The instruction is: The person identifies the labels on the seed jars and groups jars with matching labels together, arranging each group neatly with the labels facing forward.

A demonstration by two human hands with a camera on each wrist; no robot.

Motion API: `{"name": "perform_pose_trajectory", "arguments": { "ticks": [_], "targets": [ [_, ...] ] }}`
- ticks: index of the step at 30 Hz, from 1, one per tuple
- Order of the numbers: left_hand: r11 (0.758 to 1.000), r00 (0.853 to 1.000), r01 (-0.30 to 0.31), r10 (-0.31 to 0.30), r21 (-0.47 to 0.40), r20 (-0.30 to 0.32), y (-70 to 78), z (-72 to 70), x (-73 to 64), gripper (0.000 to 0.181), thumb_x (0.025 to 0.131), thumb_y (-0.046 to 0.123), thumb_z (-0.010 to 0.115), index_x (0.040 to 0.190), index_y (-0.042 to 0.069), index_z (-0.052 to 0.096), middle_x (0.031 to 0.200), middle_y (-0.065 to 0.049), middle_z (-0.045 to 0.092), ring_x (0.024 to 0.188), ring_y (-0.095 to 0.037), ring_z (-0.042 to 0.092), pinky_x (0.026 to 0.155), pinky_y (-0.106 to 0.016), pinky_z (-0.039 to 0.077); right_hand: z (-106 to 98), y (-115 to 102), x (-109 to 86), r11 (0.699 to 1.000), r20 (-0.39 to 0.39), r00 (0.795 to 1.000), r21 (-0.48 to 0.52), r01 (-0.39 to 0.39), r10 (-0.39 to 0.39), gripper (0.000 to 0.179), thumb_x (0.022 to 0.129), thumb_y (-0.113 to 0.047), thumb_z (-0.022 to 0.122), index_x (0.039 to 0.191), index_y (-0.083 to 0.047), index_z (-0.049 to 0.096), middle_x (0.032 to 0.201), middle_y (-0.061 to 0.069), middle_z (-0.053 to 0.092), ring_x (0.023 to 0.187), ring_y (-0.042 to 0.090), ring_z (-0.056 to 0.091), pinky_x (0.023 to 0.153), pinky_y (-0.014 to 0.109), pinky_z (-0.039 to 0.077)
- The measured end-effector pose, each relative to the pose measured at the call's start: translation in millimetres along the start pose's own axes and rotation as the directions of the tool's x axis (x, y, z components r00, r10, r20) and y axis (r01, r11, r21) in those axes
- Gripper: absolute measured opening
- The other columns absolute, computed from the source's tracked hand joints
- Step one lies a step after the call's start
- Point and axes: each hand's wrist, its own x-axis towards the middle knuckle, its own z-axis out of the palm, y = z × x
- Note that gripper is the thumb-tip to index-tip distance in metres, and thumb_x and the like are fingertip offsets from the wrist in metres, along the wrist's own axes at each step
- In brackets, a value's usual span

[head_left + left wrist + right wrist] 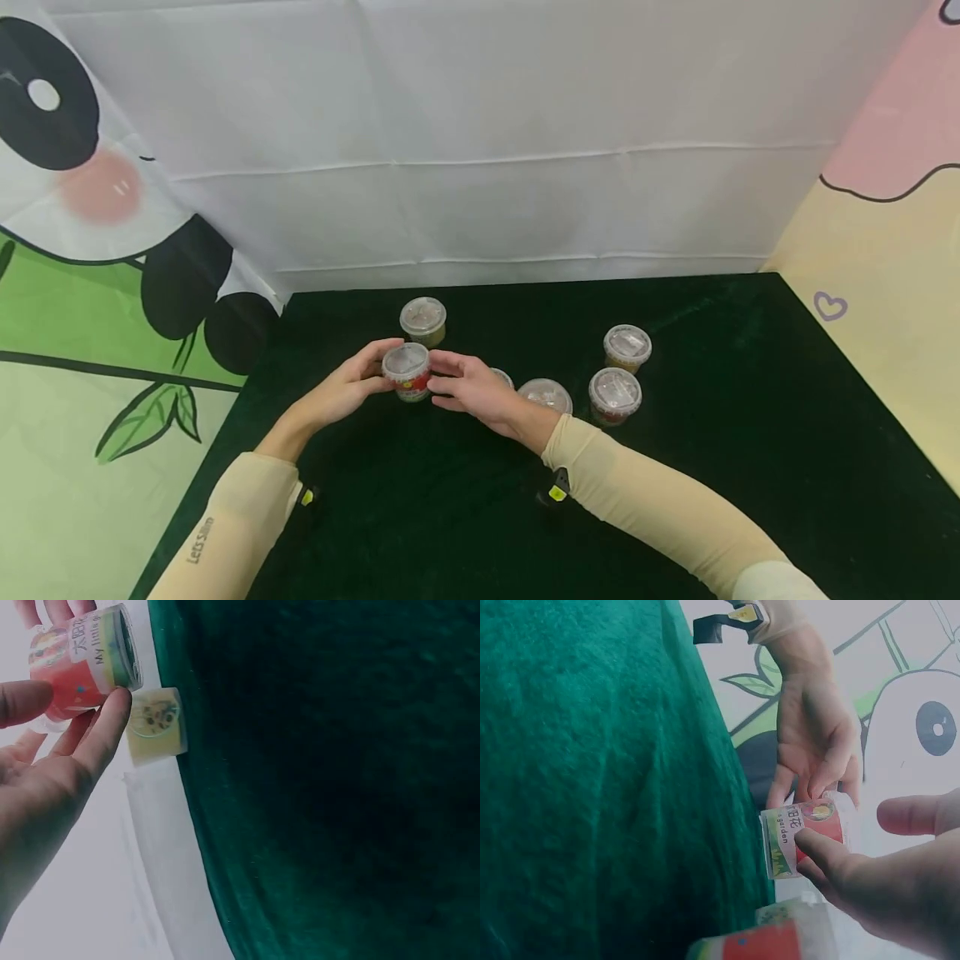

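Note:
A small clear-lidded cup with a red printed label [412,384] is between the two hands, toward the back left of the dark green table. My left hand [347,387] grips its left side, the thumb against the label and fingers around it, as the left wrist view shows. On its other side, the fingertips of my right hand [480,390] touch the label; in the right wrist view the right thumb stands apart from the cup. Just behind is another lidded cup [423,322] with yellowish contents [156,742].
Right of the hands stand several more lidded cups; one [545,393] is partly covered by the right wrist, another [502,377] mostly hidden behind that hand. Farther right are two cups, one [615,395] in front of the other [627,346]. White cloth [487,208] hangs behind the table.

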Motion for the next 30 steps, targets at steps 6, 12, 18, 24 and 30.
{"name": "perform_pose_trajectory", "arguments": {
  "ticks": [6,12,18,24,30],
  "targets": [
    [0.998,1.000,0.018,-0.016,0.056,-0.023,-9.6,0.3,-2.2,0.059,0.104,0.007,0.053,0.157,0.010,0.027,0.154,-0.017,0.034,0.136,-0.043,0.040,0.109,-0.065,0.036,6,8,5.9,1.000,-0.014,1.000,0.012,-0.019,0.019,0.055,0.107,-0.008,0.049,0.159,-0.007,0.030,0.162,0.013,0.031,0.144,0.029,0.038,0.111,0.041,0.042],
    [0.993,0.999,0.012,-0.006,0.121,-0.052,-14.0,4.0,-5.9,0.065,0.100,0.005,0.061,0.156,0.009,0.029,0.152,-0.019,0.036,0.133,-0.044,0.042,0.104,-0.064,0.040,14,12,8.3,0.996,0.032,0.999,-0.088,-0.004,0.007,0.064,0.104,-0.005,0.053,0.161,-0.009,0.023,0.164,0.009,0.028,0.147,0.026,0.035,0.113,0.041,0.038],
    [0.988,0.999,0.015,-0.009,0.155,-0.044,-18.2,5.9,-7.9,0.067,0.099,0.003,0.062,0.156,0.008,0.028,0.150,-0.020,0.037,0.128,-0.041,0.044,0.094,-0.051,0.050,19,17,8.3,0.993,0.043,0.999,-0.117,-0.013,0.018,0.068,0.104,-0.006,0.053,0.162,-0.011,0.020,0.166,0.006,0.024,0.148,0.025,0.031,0.115,0.041,0.036],
    [0.988,1.000,0.022,-0.019,0.154,-0.022,-21.5,7.1,-9.4,0.069,0.098,0.001,0.062,0.156,0.006,0.025,0.149,-0.021,0.036,0.126,-0.040,0.044,0.091,-0.042,0.053,22,22,8.4,0.984,0.044,0.999,-0.177,-0.007,0.015,0.069,0.104,-0.005,0.054,0.163,-0.010,0.018,0.167,0.006,0.019,0.149,0.026,0.029,0.117,0.042,0.032],
    [0.991,1.000,0.013,-0.012,0.132,-0.010,-21.6,9.2,-10.3,0.071,0.097,-0.002,0.063,0.156,0.006,0.024,0.150,-0.021,0.034,0.128,-0.042,0.044,0.091,-0.037,0.055,21,25,7.6,0.978,0.038,0.999,-0.207,0.008,0.000,0.069,0.104,-0.006,0.054,0.163,-0.012,0.019,0.168,0.005,0.018,0.149,0.027,0.029,0.117,0.042,0.032]
  ]
}}
